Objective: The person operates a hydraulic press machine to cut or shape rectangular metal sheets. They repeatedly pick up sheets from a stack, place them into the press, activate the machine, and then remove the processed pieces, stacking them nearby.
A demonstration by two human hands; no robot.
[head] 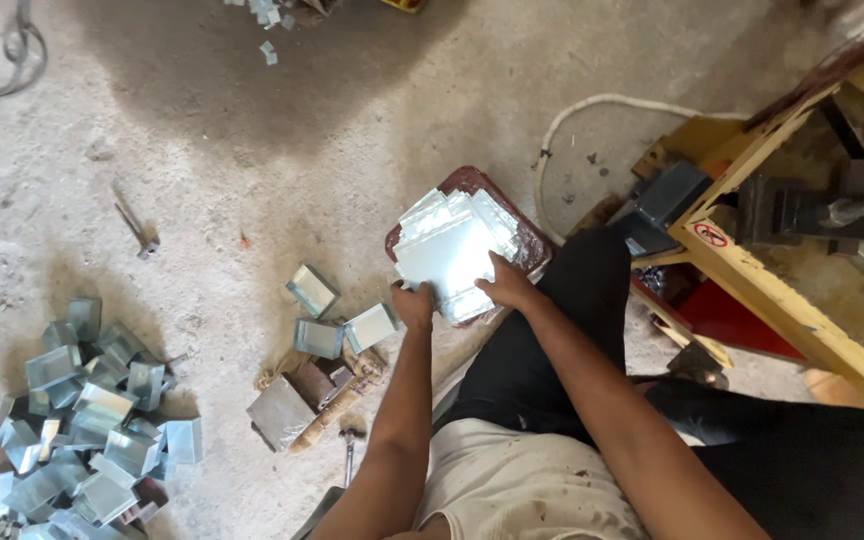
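Stack of shiny metal sheets [449, 252] on brown tray [472, 181] (left hand [413, 303] and right hand [505, 285] both pinching its near edge).

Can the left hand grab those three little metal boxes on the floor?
Probably yes: the left hand only needs to let go of the metal sheets; the boxes lie close beside it with bare floor between.

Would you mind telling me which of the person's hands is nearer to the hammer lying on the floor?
Left. The left hand sits above the hammer, gripping the sheet-metal stack; the right hand holds its farther edge.
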